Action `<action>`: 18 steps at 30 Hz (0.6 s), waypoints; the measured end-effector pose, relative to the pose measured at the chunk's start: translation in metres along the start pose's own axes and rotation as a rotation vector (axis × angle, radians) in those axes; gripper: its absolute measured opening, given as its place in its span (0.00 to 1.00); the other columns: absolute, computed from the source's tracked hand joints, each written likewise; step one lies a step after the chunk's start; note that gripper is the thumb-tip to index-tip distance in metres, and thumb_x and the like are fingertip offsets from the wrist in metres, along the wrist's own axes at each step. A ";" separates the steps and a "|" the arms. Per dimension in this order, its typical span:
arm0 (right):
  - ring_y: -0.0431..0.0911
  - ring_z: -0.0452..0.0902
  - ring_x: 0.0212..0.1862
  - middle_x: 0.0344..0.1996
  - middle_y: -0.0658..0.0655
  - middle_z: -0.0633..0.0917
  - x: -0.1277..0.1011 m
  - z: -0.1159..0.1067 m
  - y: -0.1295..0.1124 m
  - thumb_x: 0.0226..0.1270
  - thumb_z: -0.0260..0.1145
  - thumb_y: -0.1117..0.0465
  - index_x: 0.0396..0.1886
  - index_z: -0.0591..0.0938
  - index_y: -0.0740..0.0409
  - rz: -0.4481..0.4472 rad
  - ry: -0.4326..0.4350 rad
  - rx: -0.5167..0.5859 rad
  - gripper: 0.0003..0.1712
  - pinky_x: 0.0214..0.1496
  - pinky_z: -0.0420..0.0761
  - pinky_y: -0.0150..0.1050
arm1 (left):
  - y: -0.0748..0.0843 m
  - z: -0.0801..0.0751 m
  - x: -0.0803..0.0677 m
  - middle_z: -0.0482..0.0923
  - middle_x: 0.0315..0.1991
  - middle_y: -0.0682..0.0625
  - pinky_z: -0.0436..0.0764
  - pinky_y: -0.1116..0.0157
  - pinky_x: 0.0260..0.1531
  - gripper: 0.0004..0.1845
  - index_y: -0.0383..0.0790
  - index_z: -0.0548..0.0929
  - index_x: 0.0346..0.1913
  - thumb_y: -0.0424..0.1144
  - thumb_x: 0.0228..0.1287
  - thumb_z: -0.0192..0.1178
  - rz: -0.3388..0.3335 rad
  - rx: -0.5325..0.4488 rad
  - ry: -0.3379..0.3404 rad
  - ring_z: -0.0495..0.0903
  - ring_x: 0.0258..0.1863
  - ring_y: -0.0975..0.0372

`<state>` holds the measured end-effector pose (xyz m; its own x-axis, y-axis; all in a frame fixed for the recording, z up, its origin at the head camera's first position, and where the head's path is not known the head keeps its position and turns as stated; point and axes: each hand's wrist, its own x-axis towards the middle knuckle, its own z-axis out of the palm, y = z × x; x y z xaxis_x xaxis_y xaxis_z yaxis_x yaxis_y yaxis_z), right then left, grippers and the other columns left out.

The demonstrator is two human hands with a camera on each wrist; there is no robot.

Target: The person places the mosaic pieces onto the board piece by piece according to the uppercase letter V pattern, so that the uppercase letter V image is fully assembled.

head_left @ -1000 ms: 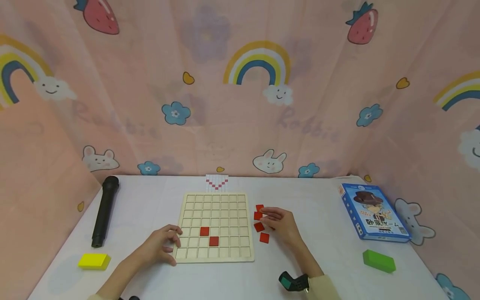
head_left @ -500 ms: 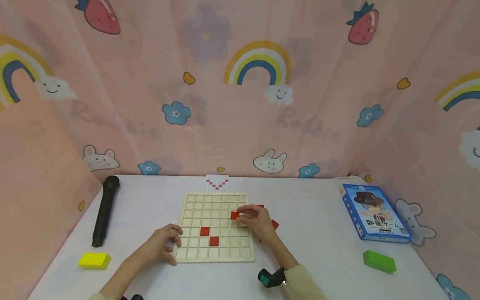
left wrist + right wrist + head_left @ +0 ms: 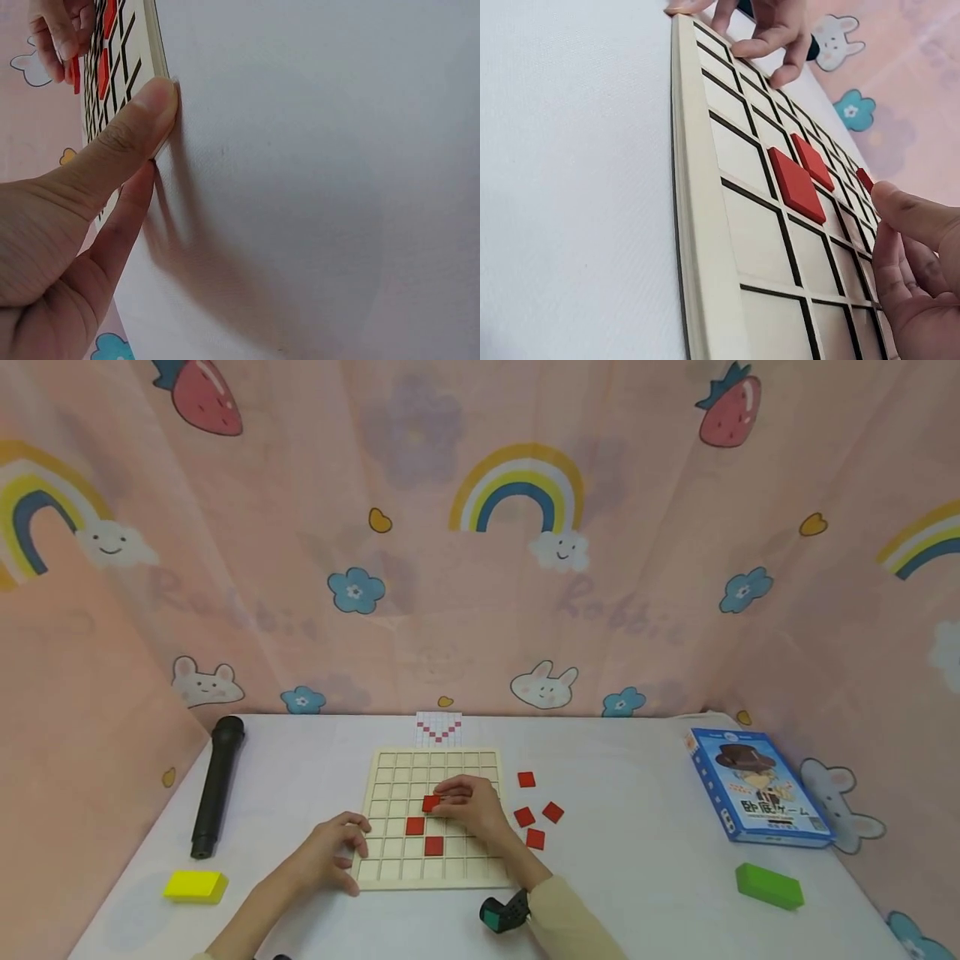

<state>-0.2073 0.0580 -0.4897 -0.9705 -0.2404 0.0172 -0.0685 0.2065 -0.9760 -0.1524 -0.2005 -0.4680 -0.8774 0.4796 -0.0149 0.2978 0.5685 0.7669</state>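
A pale wooden grid board (image 3: pixel 391 870) lies flat on the white table, with two red square tiles (image 3: pixel 434 846) set diagonally in its cells. My left hand (image 3: pixel 330 850) grips the board's near-left corner; its thumb presses the near edge and fingers rest at the left side. Over the middle of the board, my right hand (image 3: pixel 474 810) pinches another red tile (image 3: pixel 431 804) between thumb and fingers. In the right wrist view that held tile (image 3: pixel 865 178) is tilted above the cells, and its far end is partly hidden by the thumb. Several loose red tiles (image 3: pixel 527 779) lie right of the board.
A paper card with a red V pattern (image 3: pixel 439 730) lies behind the board. Left are a black microphone (image 3: pixel 217 787) and a yellow block (image 3: pixel 196 887). Right are a blue box (image 3: pixel 760 785) and a green block (image 3: pixel 769 886). A patterned pink curtain (image 3: pixel 420 635) stands behind.
My right hand has picked up a red tile from beside the board and carried it left over the middle cells. The left hand has stayed at the board's corner.
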 end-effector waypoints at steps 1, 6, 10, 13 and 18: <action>0.44 0.82 0.36 0.36 0.58 0.86 0.001 0.002 -0.001 0.53 0.74 0.67 0.41 0.84 0.65 -0.009 -0.001 -0.019 0.14 0.42 0.84 0.31 | 0.000 0.000 0.000 0.72 0.49 0.40 0.84 0.71 0.31 0.23 0.35 0.77 0.28 0.24 0.24 0.79 0.000 0.000 0.001 0.73 0.43 0.51; 0.43 0.81 0.34 0.35 0.58 0.86 0.006 0.014 -0.003 0.53 0.74 0.67 0.39 0.85 0.64 -0.068 -0.020 -0.114 0.12 0.38 0.82 0.27 | 0.001 0.002 0.002 0.72 0.49 0.40 0.84 0.72 0.32 0.23 0.35 0.77 0.28 0.24 0.26 0.79 -0.005 0.009 0.002 0.73 0.44 0.50; 0.43 0.81 0.32 0.34 0.58 0.86 0.012 0.023 -0.004 0.52 0.74 0.69 0.37 0.85 0.66 -0.115 -0.042 -0.162 0.12 0.35 0.81 0.25 | 0.000 0.003 0.000 0.72 0.49 0.39 0.84 0.72 0.31 0.23 0.35 0.77 0.28 0.24 0.25 0.79 -0.014 0.010 0.009 0.73 0.44 0.50; 0.41 0.80 0.31 0.33 0.57 0.86 0.015 0.028 -0.005 0.51 0.75 0.69 0.37 0.85 0.65 -0.132 -0.044 -0.191 0.12 0.34 0.81 0.25 | -0.001 0.003 -0.001 0.72 0.49 0.39 0.84 0.72 0.32 0.23 0.35 0.77 0.28 0.24 0.25 0.79 -0.021 0.010 0.012 0.73 0.43 0.50; 0.41 0.80 0.32 0.33 0.58 0.87 0.018 0.032 -0.006 0.50 0.75 0.70 0.36 0.85 0.65 -0.149 -0.035 -0.194 0.12 0.35 0.81 0.26 | -0.001 0.003 0.001 0.72 0.50 0.40 0.85 0.68 0.35 0.23 0.36 0.77 0.28 0.25 0.26 0.79 -0.030 0.021 0.007 0.74 0.44 0.50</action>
<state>-0.2165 0.0219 -0.4908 -0.9381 -0.3135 0.1472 -0.2566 0.3435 -0.9034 -0.1526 -0.1988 -0.4702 -0.8887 0.4572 -0.0333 0.2789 0.5969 0.7523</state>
